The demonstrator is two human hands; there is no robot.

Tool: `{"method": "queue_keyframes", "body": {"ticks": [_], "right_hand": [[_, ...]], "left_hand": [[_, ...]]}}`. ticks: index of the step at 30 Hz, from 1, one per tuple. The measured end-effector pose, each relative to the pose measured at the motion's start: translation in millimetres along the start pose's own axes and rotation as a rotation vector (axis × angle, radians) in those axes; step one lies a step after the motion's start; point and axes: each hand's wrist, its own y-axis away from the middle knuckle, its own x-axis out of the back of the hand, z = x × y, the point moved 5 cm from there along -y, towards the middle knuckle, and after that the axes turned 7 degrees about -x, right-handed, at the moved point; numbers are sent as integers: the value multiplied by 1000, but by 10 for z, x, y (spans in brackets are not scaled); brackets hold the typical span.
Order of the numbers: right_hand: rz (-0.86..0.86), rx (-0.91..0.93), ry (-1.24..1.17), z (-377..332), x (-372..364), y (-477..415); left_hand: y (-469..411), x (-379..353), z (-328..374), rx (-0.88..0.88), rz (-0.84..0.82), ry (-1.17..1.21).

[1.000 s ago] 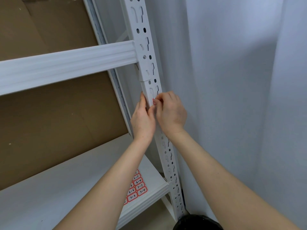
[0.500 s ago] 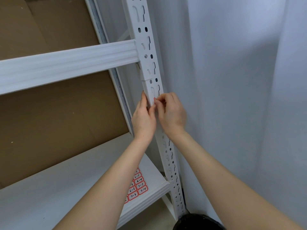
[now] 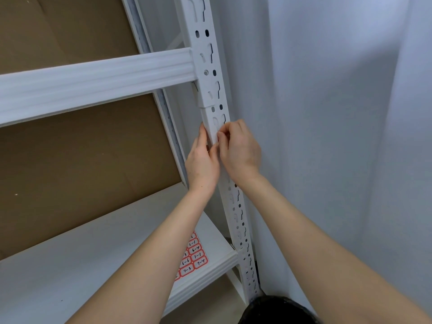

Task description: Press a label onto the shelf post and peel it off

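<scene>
Left hand [image 3: 203, 163] lies flat along the left face of the white upright post [image 3: 218, 94], fingers straight and pressed to the metal just below the joint where two post sections meet. Right hand [image 3: 239, 150] sits on the front face at the same height, fingers curled, thumb and forefinger pinching at something small against the post; too small to tell what it is, poss. a label or tab. We can't tell whether it is stuck down yet.

Post runs top to bottom, slotted and holed all along, standing close to the pale curtain [image 3: 339, 136] on the right. Cross beam [image 3: 93, 83] is hooked into the post above both hands. Lower shelf board [image 3: 70, 265] is seated in the frame; brown cardboard [image 3: 70, 160] backs the rack.

Sticker sheet [image 3: 192, 258], red-bordered w/ handwritten nos. (6-1, 6-4, 7-1, 7-4, 7-3 legible), lies on the shelf near the front right corner, partly under the left forearm.

Progress, our judgement: frame, beam and shelf look assembled; work now is at the post, approx. mid-step, hands not yet off. Many stickers remain on the sheet.
</scene>
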Motion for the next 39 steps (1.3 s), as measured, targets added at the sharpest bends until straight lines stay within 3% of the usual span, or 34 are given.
{"method": "queue_keyframes", "body": {"ticks": [17, 24, 39], "right_hand": [[-100, -9, -131, 193, -63, 48], [40, -19, -316, 213, -2, 83], [-36, 86, -159, 89, -45, 5]], "left_hand": [[3, 3, 2, 13, -8, 29], [-2, -3, -9, 15, -5, 30], [-2, -3, -16, 7, -9, 16]]}}
